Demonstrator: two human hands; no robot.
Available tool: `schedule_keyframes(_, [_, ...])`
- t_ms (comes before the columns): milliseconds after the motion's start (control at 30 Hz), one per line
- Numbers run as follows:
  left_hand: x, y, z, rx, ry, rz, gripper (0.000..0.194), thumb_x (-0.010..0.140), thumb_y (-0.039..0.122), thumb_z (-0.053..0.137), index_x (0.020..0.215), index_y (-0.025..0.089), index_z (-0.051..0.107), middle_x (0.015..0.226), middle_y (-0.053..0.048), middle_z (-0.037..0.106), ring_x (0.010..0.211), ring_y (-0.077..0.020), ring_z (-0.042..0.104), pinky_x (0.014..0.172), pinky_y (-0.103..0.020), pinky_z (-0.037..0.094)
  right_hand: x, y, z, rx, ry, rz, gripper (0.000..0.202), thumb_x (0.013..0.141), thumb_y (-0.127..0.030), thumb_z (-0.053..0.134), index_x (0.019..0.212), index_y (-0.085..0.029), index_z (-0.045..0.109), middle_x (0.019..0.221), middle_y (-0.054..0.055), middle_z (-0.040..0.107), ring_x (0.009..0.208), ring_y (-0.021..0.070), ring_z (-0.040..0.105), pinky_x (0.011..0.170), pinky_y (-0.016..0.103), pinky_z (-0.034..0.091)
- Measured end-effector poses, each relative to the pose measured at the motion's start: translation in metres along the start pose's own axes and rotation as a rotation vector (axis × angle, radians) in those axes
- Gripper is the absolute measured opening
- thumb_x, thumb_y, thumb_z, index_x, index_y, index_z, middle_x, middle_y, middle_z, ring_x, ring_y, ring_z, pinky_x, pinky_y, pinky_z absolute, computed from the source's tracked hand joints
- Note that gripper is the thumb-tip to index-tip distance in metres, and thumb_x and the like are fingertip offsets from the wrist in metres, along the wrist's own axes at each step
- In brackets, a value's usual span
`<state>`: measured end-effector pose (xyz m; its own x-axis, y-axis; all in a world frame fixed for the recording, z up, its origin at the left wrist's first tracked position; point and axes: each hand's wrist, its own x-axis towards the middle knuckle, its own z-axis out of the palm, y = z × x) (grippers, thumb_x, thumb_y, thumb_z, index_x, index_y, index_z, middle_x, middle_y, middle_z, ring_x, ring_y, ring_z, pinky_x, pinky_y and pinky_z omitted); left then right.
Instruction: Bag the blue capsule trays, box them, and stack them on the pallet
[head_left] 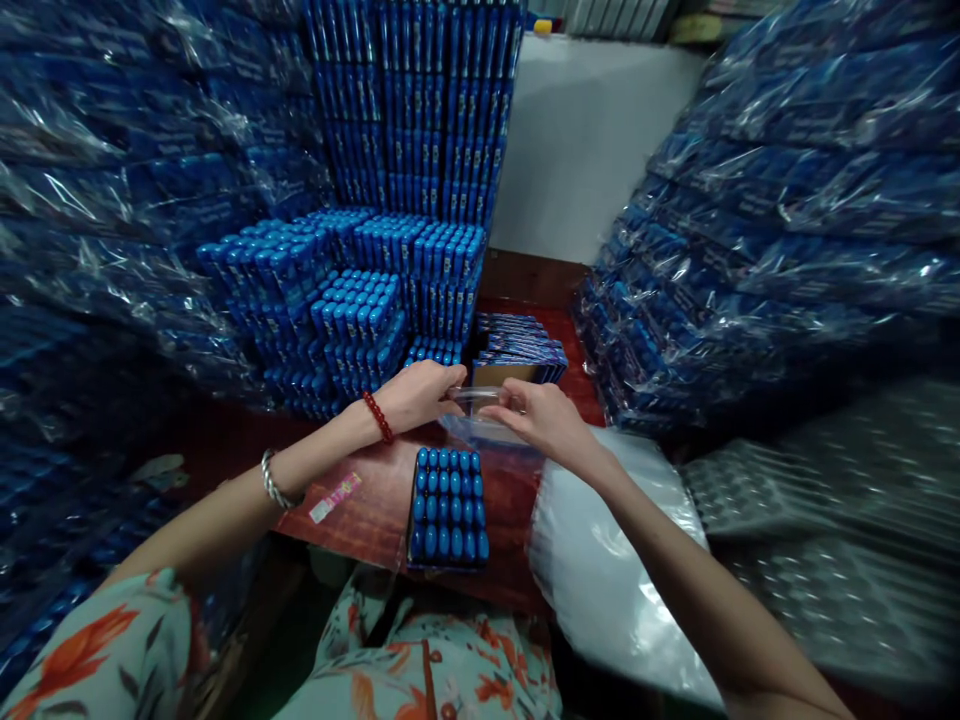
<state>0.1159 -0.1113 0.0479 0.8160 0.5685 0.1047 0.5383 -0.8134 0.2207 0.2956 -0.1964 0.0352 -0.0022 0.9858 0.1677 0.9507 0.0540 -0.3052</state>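
Note:
Between my two hands a clear plastic bag is stretched by its upper edge. My left hand, wearing a red bead bracelet, pinches one side of that edge. The other side is pinched by my right hand. Below the bag, near the table's front edge, lies a pack of blue capsule-shaped pieces set in rows. A pile of flat clear plastic bags lies under my right forearm. Just beyond my hands stands a row of printed blue cards or folded boxes.
Tall stacks of blue packs rise at the back left. Plastic-wrapped blue packs are piled on the right, and more wrapped packs on the left. Clear moulded trays sit at lower right. A small pink-and-yellow wrapper lies on the reddish table.

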Motion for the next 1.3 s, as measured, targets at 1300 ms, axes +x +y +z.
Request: schedule_keyframes(1300, [-0.062,-0.048,0.238,-0.677,0.483,-0.667,0.018,0.082,0.024,0.040,0.068,0.019,0.051,0.068,-0.003,0.060,0.068,-0.0170,0.057,0.068,-0.029,0.045,-0.043,0.043,0.214,0.617,0.263,0.339,0.035,0.087,-0.050,0.030,0.081,-0.021,0.049,0.066,0.001,0.059,0.057,0.0166,0.056,0.057,0.027,0.042])
